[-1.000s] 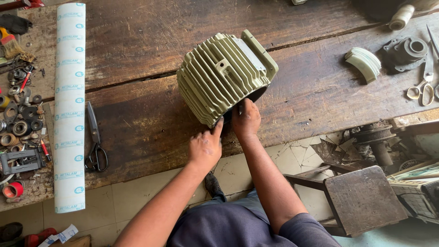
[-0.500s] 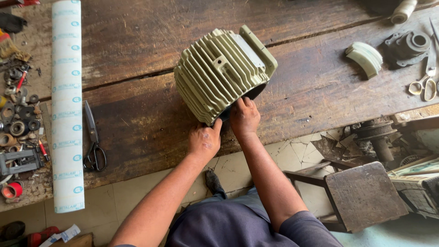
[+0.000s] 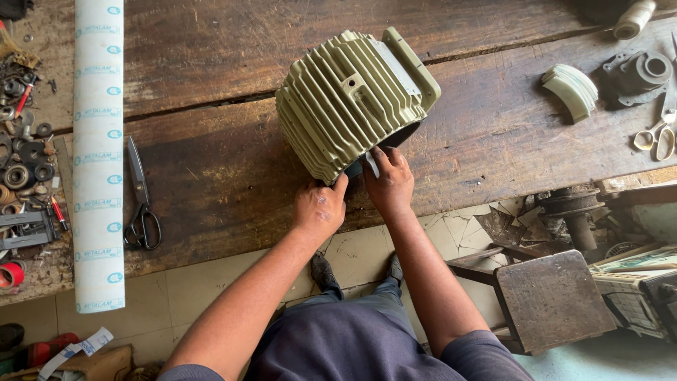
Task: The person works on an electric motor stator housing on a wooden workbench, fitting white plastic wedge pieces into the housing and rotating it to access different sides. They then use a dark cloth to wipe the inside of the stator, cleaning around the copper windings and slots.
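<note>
Down at the middle of the frame, your left hand point(image 3: 319, 209) rested against the lower rim of the green finned motor housing point(image 3: 350, 100), thumb up along the edge and fingers curled loosely rather than gripping. Your right hand point(image 3: 388, 182) sat just beside it, fingertips tucked into the dark opening of the housing and pinching a thin pale strip point(image 3: 371, 164) there; how firmly, the view did not show. The housing lay on its side in the upper centre of the picture, on the dark wooden surface point(image 3: 211, 162), its flat lug pointing to the upper right.

At the left of the frame a long white roll of sheet point(image 3: 98, 155) ran from top to bottom, with black shears point(image 3: 141, 194) lying just to its right, well apart from your hands. Farther left, along the edge, lay a scatter of bearings and small parts point(image 3: 25, 155). In the upper right sat a stack of pale curved pieces point(image 3: 571, 88), a grey metal end cover point(image 3: 638, 74) and a pair of scissors point(image 3: 659, 134). In the lower right, below the surface, stood a small wooden stool point(image 3: 553, 300).
</note>
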`<state>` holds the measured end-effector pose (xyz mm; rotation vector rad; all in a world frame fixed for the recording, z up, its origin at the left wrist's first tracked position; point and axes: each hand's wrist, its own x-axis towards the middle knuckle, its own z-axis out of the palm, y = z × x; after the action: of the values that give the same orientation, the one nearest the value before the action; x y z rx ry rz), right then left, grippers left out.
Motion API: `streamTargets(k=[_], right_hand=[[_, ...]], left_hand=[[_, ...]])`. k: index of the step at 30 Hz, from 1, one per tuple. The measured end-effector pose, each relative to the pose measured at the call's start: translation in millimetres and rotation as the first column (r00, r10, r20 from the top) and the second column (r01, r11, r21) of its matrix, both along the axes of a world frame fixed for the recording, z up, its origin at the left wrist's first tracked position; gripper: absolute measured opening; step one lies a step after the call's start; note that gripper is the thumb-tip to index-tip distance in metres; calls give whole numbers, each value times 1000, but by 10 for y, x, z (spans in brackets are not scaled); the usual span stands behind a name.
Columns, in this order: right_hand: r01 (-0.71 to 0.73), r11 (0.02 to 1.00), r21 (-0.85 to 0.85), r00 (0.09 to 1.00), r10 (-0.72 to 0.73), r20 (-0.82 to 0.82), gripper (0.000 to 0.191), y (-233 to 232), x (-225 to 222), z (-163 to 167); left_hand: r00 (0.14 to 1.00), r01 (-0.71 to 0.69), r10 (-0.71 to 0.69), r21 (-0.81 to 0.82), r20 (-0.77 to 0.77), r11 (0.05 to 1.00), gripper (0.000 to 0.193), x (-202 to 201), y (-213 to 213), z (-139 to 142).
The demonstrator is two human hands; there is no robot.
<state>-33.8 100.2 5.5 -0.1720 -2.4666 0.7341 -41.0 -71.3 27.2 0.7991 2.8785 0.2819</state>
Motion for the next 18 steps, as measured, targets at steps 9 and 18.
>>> streamTargets(k=[9, 18], right_hand=[[-77, 997, 30, 989, 80, -125, 15, 73, -90, -180], [-104, 991, 89, 993, 109, -53, 26, 90, 22, 68]], left_hand=[[996, 33, -30, 43, -81, 999, 50, 1, -19, -4], [1000, 15, -15, -10, 16, 1000, 44, 19, -6, 52]])
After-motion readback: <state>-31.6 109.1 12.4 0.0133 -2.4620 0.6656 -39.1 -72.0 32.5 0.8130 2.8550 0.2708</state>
